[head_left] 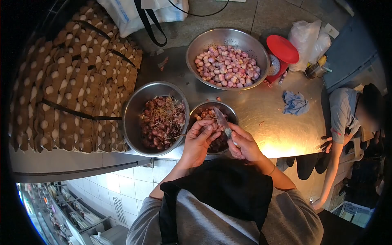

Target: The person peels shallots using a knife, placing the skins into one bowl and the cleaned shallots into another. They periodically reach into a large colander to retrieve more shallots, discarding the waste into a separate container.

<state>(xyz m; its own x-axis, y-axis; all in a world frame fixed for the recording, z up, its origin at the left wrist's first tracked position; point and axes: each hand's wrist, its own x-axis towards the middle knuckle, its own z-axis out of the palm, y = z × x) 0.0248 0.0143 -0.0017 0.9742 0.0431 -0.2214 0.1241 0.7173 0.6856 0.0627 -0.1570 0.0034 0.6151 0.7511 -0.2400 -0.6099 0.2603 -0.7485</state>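
My right hand (pixel 244 143) grips a knife (pixel 221 119) by its handle, the blade pointing up and away from me. My left hand (pixel 198 140) pinches a small shallot (pixel 214 128), partly hidden by my fingers, close to the blade. Both hands are over a small metal bowl (pixel 232 112) that has reddish skins and shallots in it. Left of it stands a larger metal bowl (pixel 131 102) with unpeeled shallots (pixel 157 128) and dry roots. Farther back, a metal colander (pixel 195 37) holds many peeled pink shallots (pixel 228 67).
Stacked egg trays (pixel 77 81) fill the left. A red scale (pixel 282 51), plastic bags (pixel 306 43) and a blue cloth (pixel 295 103) lie to the right on the steel table (pixel 265 118). Another person (pixel 345 110) is at the table's right end.
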